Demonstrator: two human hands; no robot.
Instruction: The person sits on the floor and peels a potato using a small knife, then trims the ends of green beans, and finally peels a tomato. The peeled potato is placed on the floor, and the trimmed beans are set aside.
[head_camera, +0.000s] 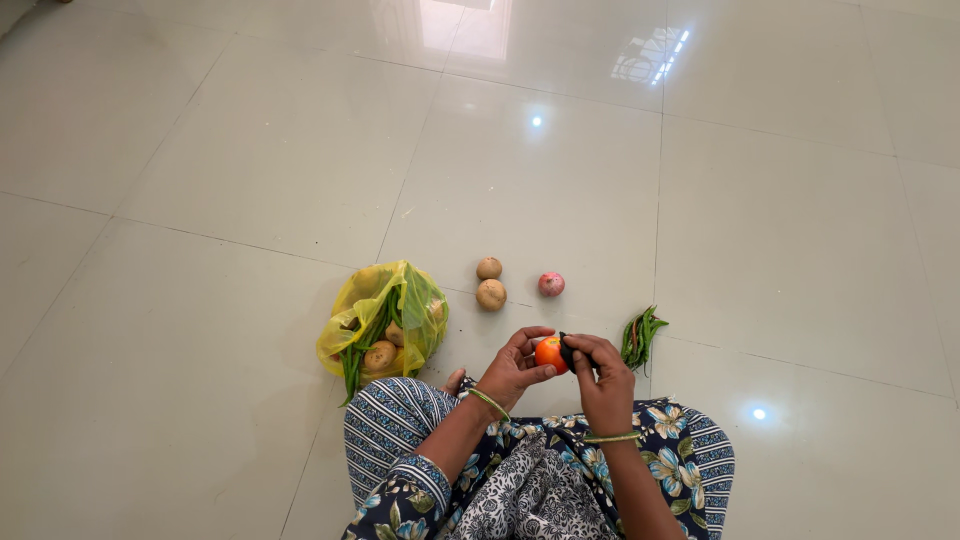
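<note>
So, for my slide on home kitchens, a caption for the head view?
Seated on a tiled floor, both hands hold a tomato between a yellow bag and green beans.

Bright, sharp, glare on glossy floor (560, 130)

Glossy pale tiled floor (250, 150), light reflections

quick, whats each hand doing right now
Left hand: closed on the tomato.
Right hand: closed on a small dark tool held against the tomato.
</note>
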